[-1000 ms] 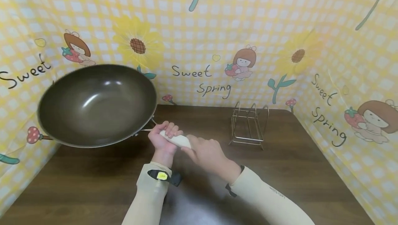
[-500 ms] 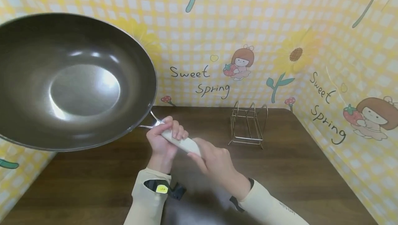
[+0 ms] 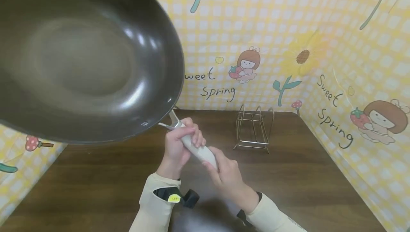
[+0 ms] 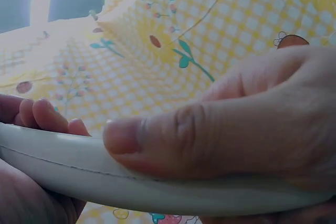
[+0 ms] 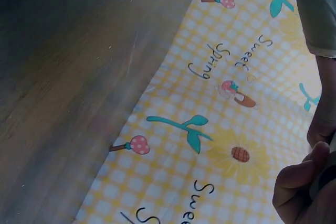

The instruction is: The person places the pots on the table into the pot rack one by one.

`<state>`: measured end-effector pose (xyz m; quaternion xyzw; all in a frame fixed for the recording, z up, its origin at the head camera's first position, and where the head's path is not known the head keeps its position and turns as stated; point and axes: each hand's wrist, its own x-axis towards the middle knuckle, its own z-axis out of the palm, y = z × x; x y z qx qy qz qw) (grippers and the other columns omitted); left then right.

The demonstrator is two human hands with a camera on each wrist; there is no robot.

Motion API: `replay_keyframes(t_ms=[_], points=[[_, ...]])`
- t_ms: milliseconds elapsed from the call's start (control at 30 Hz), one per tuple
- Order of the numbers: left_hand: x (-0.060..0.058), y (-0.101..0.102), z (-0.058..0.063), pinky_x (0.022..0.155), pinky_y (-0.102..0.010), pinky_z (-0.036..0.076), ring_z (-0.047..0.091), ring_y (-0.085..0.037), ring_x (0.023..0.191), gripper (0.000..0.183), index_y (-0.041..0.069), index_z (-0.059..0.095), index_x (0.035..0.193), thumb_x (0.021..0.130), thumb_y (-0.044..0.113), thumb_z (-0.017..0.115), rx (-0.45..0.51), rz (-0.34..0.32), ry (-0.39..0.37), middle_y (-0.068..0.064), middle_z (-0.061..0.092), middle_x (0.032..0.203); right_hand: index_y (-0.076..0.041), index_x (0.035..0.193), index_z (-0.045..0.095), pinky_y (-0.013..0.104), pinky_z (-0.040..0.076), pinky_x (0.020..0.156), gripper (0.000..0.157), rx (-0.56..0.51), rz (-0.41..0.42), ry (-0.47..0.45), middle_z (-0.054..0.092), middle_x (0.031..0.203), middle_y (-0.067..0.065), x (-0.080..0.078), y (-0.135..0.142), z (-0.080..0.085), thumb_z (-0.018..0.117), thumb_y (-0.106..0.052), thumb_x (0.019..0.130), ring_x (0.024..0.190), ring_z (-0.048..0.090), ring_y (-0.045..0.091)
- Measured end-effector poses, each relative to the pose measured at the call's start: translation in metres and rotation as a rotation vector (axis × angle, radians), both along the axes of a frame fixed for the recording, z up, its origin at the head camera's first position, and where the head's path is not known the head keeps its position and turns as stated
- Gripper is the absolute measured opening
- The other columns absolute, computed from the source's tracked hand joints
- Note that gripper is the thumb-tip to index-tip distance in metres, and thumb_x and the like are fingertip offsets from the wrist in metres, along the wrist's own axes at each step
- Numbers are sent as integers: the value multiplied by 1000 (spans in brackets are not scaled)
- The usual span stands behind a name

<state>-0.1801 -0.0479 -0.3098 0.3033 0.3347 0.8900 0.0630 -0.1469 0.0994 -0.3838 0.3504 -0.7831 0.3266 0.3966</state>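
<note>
Pan (image 3: 86,61): on my left, held up above the table (image 3: 320,182), its dark inside tilted toward me, partly outside the head view.
My left hand (image 3: 179,146): fingers wrapped round the pale handle (image 3: 205,155) close to the pan, thumb resting on it.
My right hand (image 3: 229,175): clamped on the handle's free end, just beside my left.
Wire rack (image 3: 253,120): standing on the table, apart from my hands.
Checked cloth (image 3: 272,22): behind the table.

A hand (image 5: 299,190), fingers bent, shows in shadow at 4 o'clock, with a sleeve (image 5: 317,17) at 2 o'clock, before yellow-and-white checked cloth (image 5: 194,100) printed with flowers and "Sweet Spring"; a brown bench (image 5: 73,77) spans 8 to 11 o'clock.
</note>
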Motion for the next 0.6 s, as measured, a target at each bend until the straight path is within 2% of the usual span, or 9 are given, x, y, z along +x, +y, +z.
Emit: replay_keyframes(t_ms=[233,367,600], points=[[-10,14,10,49,-29,38,41,-16,41,28,12,43,59,83,0,37,-137,32,-82,-2,41,45,2,113,50,14,40,45,40,-112,-3,-80,56,63,1,-3,4,-6,41,-33,97,50,50,6],[-15,19,12,49,-31,38,41,-16,41,27,12,43,59,83,-1,39,-177,53,-107,-2,41,45,1,114,50,16,42,48,39,-158,-8,-132,55,65,0,-4,5,-8,42,-33,97,53,50,7],[-25,27,13,49,-32,40,42,-17,41,27,10,44,60,84,0,44,-213,99,-134,-3,43,46,-1,117,50,19,44,51,32,-226,37,-183,57,70,3,-11,8,-9,46,-25,96,57,51,9]])
